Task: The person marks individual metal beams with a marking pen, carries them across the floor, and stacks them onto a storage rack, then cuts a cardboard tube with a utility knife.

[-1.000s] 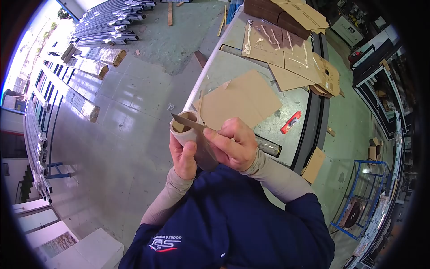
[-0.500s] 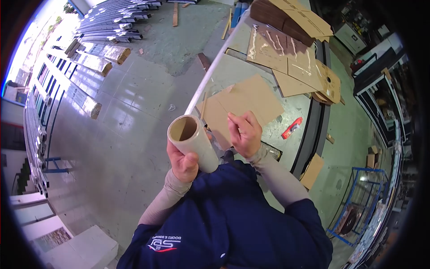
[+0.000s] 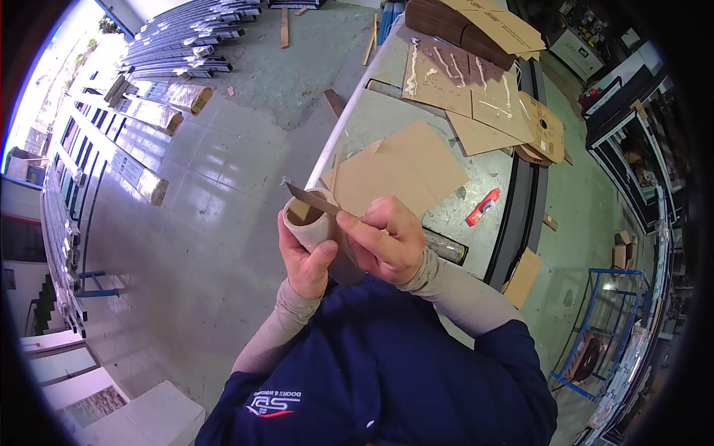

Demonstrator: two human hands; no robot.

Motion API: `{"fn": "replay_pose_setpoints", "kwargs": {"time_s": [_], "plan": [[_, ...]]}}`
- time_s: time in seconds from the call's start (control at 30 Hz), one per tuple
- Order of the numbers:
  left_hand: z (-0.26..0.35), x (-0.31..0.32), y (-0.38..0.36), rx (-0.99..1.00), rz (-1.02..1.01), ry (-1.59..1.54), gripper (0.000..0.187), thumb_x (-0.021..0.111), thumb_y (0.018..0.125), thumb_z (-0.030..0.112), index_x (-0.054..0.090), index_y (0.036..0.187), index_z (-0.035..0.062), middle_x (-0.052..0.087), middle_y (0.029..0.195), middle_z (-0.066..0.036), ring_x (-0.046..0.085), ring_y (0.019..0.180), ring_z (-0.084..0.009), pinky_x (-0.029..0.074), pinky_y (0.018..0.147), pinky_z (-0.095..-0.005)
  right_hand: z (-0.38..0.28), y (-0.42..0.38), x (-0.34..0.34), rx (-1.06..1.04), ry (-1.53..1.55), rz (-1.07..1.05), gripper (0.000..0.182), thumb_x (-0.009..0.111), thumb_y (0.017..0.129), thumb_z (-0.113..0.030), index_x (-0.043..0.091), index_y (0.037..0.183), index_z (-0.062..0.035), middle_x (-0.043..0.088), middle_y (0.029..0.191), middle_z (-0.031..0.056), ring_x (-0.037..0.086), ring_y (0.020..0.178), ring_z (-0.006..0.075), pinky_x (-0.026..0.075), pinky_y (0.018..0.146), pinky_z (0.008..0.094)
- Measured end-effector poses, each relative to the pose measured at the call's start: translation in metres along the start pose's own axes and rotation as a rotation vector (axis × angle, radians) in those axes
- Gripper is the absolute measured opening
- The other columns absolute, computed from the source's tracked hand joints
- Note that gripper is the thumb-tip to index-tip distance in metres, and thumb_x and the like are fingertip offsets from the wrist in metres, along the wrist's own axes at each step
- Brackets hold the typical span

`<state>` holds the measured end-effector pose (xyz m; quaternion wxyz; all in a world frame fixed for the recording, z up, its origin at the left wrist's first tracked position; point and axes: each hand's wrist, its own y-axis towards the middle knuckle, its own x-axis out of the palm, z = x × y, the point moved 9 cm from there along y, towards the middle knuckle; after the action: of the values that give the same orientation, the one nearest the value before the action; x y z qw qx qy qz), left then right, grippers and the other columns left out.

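My left hand [image 3: 305,266] is wrapped round a whitish cardboard tube [image 3: 314,233], its open end tilted up towards me. The fingers of my right hand [image 3: 393,241] pinch a thin, flat blade [image 3: 312,199] with a slanted tip. That blade lies across the tube's mouth, overlapping the rim in this view, and its tip points up and left. The lower part of the tube is partly hidden behind my right hand. Beyond both hands, a flat cardboard sheet [image 3: 405,167] rests on the workbench [image 3: 446,212].
A red utility knife [image 3: 483,207] lies on the bench to the right, near a clear-wrapped roll [image 3: 446,247]. Glue-streaked cardboard [image 3: 461,78] and a brown stack [image 3: 454,33] cover the far end. Metal profiles [image 3: 186,44] are piled on the floor at far left.
My right hand has moved left and down to the tube, and the blade now shows across its mouth. The tube has shifted slightly, with its open end seen at a flatter angle.
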<state>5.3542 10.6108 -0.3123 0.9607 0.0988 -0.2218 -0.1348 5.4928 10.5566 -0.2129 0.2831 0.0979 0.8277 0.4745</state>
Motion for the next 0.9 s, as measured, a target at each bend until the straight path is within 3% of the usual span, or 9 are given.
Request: {"fn": "replay_pose_setpoints", "kwargs": {"time_s": [0.13, 0.23, 0.33, 0.43, 0.53, 0.67, 0.77, 0.8, 0.9], "plan": [[0.005, 0.002, 0.000, -0.028, 0.052, -0.060, 0.076, 0.085, 0.080, 0.033, 0.043, 0.136, 0.0038, 0.056, 0.125, -0.005, 0.055, 0.112, -0.0156, 0.046, 0.097, -0.0316, -0.002, 0.004, 0.000, -0.002, 0.021, -0.011, 0.041, 0.077, 0.070, 0.007, 0.072, 0.109, -0.0019, 0.050, 0.079, 0.0024, 0.051, 0.065, 0.0168, 0.043, 0.053, 0.0288], [0.005, 0.001, 0.001, -0.044, 0.037, -0.060, 0.077, 0.085, 0.079, 0.034, 0.043, 0.136, 0.0032, 0.056, 0.125, -0.006, 0.056, 0.112, -0.0161, 0.047, 0.096, -0.0321, -0.001, 0.004, 0.001, -0.004, 0.032, -0.033, 0.041, 0.077, 0.070, 0.007, 0.072, 0.110, -0.0020, 0.050, 0.079, 0.0023, 0.052, 0.065, 0.0168, 0.043, 0.053, 0.0287], [0.006, 0.001, 0.002, -0.022, 0.011, 0.003, 0.080, 0.081, 0.082, 0.040, 0.042, 0.141, 0.0013, 0.057, 0.126, -0.008, 0.059, 0.110, -0.0181, 0.050, 0.095, -0.0328, 0.006, -0.001, 0.003, -0.005, 0.012, -0.067, 0.056, 0.075, 0.059, -0.002, 0.070, 0.115, -0.0046, 0.052, 0.078, 0.0011, 0.052, 0.066, 0.0179, 0.043, 0.054, 0.0312], [-0.004, -0.005, -0.002, -0.128, 0.053, 0.019, 0.085, 0.082, 0.079, 0.044, 0.042, 0.140, 0.0000, 0.059, 0.122, -0.010, 0.062, 0.108, -0.0201, 0.051, 0.093, -0.0331, 0.013, -0.005, 0.006, -0.001, -0.036, -0.062, 0.051, 0.075, 0.063, -0.001, 0.070, 0.114, -0.0051, 0.049, 0.075, 0.0021, 0.051, 0.064, 0.0183, 0.043, 0.054, 0.0315], [0.016, 0.018, -0.011, -0.001, -0.189, -0.110, 0.077, 0.083, 0.079, 0.037, 0.045, 0.135, -0.0008, 0.062, 0.121, -0.013, 0.064, 0.103, -0.0196, 0.053, 0.089, -0.0353, 0.082, -0.054, 0.019, 0.317, -0.122, -0.106, 0.033, 0.073, 0.076, 0.000, 0.070, 0.109, -0.0041, 0.049, 0.074, 0.0056, 0.052, 0.062, 0.0201, 0.044, 0.053, 0.0325], [0.009, 0.019, 0.000, -0.286, -0.047, -0.175, 0.098, 0.061, 0.080, 0.073, 0.041, 0.138, -0.0032, 0.062, 0.113, -0.016, 0.066, 0.103, -0.0293, 0.056, 0.084, -0.0390, 0.090, -0.068, 0.005, 0.478, -0.087, 0.012, 0.022, 0.071, 0.082, 0.001, 0.071, 0.104, -0.0033, 0.051, 0.075, 0.0068, 0.053, 0.062, 0.0204, 0.044, 0.053, 0.0326], [-0.008, 0.003, 0.002, -0.268, 0.024, -0.216, 0.093, 0.066, 0.081, 0.067, 0.042, 0.138, -0.0023, 0.062, 0.113, -0.015, 0.066, 0.103, -0.0289, 0.056, 0.084, -0.0384, 0.057, -0.038, -0.006, 0.449, -0.097, 0.082, 0.019, 0.070, 0.084, 0.002, 0.071, 0.101, -0.0036, 0.052, 0.076, 0.0074, 0.053, 0.063, 0.0200, 0.045, 0.054, 0.0324], [-0.008, 0.001, 0.002, -0.176, -0.129, -0.150, 0.084, 0.073, 0.082, 0.055, 0.042, 0.138, 0.0006, 0.061, 0.116, -0.014, 0.065, 0.105, -0.0275, 0.055, 0.088, -0.0376, 0.043, -0.027, -0.008, 0.397, -0.097, 0.088, 0.027, 0.072, 0.078, 0.004, 0.072, 0.104, -0.0052, 0.053, 0.078, 0.0063, 0.054, 0.065, 0.0196, 0.045, 0.055, 0.0321], [-0.001, 0.001, 0.007, -0.162, -0.010, -0.064, 0.084, 0.083, 0.077, 0.046, 0.040, 0.136, 0.0038, 0.062, 0.118, -0.016, 0.066, 0.100, -0.0277, 0.056, 0.088, -0.0426, 0.012, -0.007, -0.008, 0.201, 0.005, 0.070, 0.032, 0.075, 0.077, 0.007, 0.073, 0.107, -0.0045, 0.054, 0.079, 0.0052, 0.054, 0.067, 0.0185, 0.046, 0.057, 0.0290]]}}
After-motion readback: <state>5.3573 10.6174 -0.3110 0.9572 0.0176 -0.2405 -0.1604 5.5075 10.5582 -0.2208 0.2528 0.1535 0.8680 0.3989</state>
